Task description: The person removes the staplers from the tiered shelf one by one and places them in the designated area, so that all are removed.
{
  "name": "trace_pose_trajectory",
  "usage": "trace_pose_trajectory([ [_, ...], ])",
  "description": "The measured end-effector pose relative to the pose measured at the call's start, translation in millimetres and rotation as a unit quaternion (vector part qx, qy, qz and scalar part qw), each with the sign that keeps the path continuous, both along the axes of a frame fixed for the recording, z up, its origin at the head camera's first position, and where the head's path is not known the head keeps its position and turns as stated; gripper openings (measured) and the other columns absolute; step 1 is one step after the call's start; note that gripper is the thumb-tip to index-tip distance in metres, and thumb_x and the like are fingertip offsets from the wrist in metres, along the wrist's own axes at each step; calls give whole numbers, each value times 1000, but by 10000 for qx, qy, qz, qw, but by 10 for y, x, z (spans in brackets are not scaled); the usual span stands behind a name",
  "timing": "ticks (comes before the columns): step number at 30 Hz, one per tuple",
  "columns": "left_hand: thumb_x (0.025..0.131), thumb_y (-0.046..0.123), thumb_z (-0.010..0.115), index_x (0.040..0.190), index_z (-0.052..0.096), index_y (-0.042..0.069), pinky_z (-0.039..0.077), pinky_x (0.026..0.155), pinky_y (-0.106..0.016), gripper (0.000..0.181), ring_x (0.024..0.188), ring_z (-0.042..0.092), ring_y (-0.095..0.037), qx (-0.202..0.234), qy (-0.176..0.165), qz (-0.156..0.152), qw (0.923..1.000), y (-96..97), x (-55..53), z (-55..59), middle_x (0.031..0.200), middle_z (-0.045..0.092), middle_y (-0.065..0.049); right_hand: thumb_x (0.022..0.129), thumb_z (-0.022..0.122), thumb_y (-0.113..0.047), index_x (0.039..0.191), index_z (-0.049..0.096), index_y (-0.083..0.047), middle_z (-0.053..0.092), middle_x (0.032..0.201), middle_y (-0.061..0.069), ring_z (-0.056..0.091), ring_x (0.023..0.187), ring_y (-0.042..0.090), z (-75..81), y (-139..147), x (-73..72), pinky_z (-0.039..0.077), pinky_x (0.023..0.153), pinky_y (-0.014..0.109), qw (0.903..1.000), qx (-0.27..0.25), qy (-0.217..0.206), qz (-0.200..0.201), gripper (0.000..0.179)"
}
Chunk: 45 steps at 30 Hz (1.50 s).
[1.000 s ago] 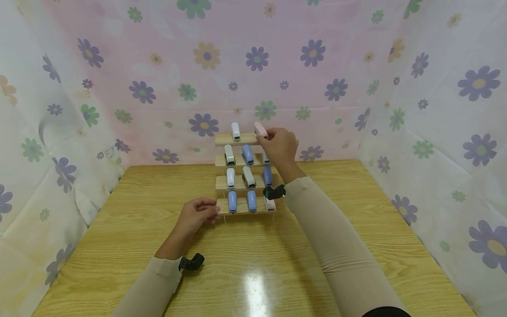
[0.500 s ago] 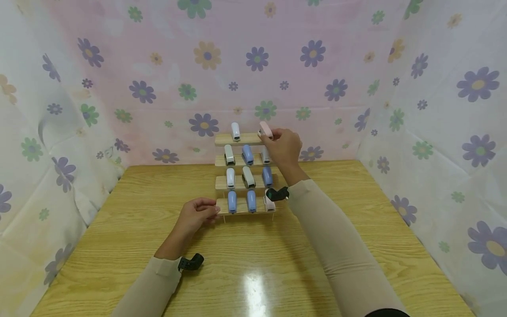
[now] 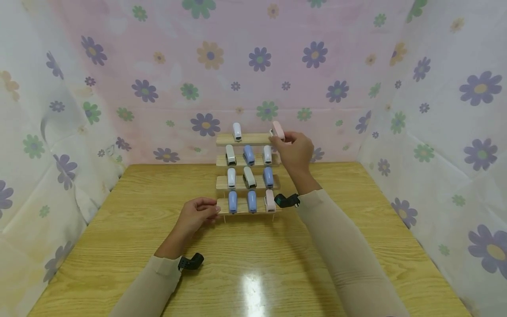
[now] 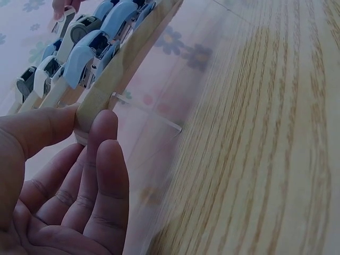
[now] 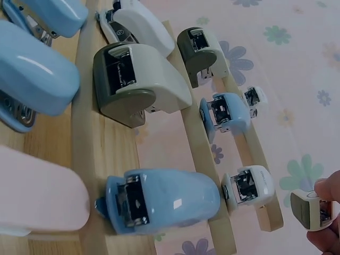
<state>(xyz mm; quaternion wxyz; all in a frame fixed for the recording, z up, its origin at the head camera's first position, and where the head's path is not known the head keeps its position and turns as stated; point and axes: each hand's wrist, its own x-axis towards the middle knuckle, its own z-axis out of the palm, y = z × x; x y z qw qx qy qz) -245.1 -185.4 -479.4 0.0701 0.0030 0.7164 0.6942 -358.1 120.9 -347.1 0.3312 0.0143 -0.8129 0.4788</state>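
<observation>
Fingers of the left hand (image 3: 195,215) pinch the bottom shelf (image 3: 242,208) by its left end; farther back, those of the right hand (image 3: 296,152) pinch a pink stapler (image 3: 279,130) at the right end of the top shelf (image 3: 253,139).

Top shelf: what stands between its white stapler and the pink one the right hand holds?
The head view shows bare top shelf between white stapler and pink stapler.

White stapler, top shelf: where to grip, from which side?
Probably mid-body, pinching the long sides of the white stapler, coming from above and in front. Its narrow body points front-end toward the person, and bare top shelf separates it from the pink stapler in the right hand, leaving finger room there.
</observation>
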Motion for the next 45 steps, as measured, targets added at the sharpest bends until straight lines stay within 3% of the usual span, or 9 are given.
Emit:
trace_pose_trajectory([
  [4, 96, 14, 75, 126, 66, -3, 65, 76, -35, 35, 90, 77, -28, -20, 28, -34, 10000, -2, -8, -6, 105, 77, -13, 86, 83, -35, 103, 83, -8, 75, 93, 7, 64, 87, 24, -5, 66, 85, 44, 68, 35, 9999, 52, 119, 98, 32],
  [7, 96, 15, 76, 126, 66, -3, 65, 75, -35, 37, 89, 77, -27, -26, 19, -23, 10000, -5, -12, -13, 106, 77, -14, 88, 82, -35, 103, 82, -6, 75, 95, 9, 67, 93, 27, -9, 121, 145, 49, 73, 39, 9994, 98, 297, 122, 33],
  [12, 95, 18, 78, 124, 68, 1, 65, 75, -36, 36, 89, 77, -27, -81, -53, 42, 9999, -2, -7, -1, 107, 77, -13, 87, 85, -34, 103, 83, -6, 77, 95, 11, 69, 96, 29, -30, 209, 218, 51, 83, 43, 9981, 255, 555, -26, 32],
  [16, 95, 17, 78, 125, 67, 0, 65, 75, -35, 36, 89, 77, -27, -49, -50, 62, 10000, 2, 5, 7, 106, 77, -13, 87, 84, -35, 101, 83, -6, 77, 93, 11, 66, 84, 30, -74, 272, 271, 45, 72, 39, 9976, 304, 601, -168, 32],
  [20, 96, 14, 76, 127, 65, -3, 65, 75, -34, 37, 90, 77, -27, -6, -26, 53, 10000, 7, 13, 2, 106, 77, -13, 87, 84, -39, 102, 83, -7, 76, 93, 9, 65, 79, 27, -152, 351, 319, 45, 65, 33, 9978, 261, 509, -320, 35],
  [32, 97, 14, 75, 129, 64, -5, 65, 77, -34, 39, 92, 76, -29, -55, 39, -28, 10000, 9, 24, 2, 110, 76, -18, 87, 84, -41, 107, 83, -9, 74, 97, 10, 67, 85, 24, -384, 547, 470, 54, 72, 34, 9985, -118, 88, -535, 38],
  [39, 96, 16, 77, 128, 65, -3, 64, 77, -33, 39, 92, 76, -28, -67, 20, -3, 10000, 14, 11, -1, 108, 76, -15, 88, 83, -41, 110, 82, -10, 77, 102, 8, 70, 83, 18, -573, 639, 516, 52, 62, 14, 9969, -403, -180, -648, 38],
  [45, 95, 17, 77, 129, 65, -2, 64, 76, -32, 40, 93, 76, -27, -81, -51, 6, 10000, 15, 9, -2, 109, 76, -14, 88, 84, -40, 109, 82, -10, 79, 100, 8, 70, 85, 16, -756, 733, 522, 52, 64, 13, 9945, -543, -438, -775, 36],
])
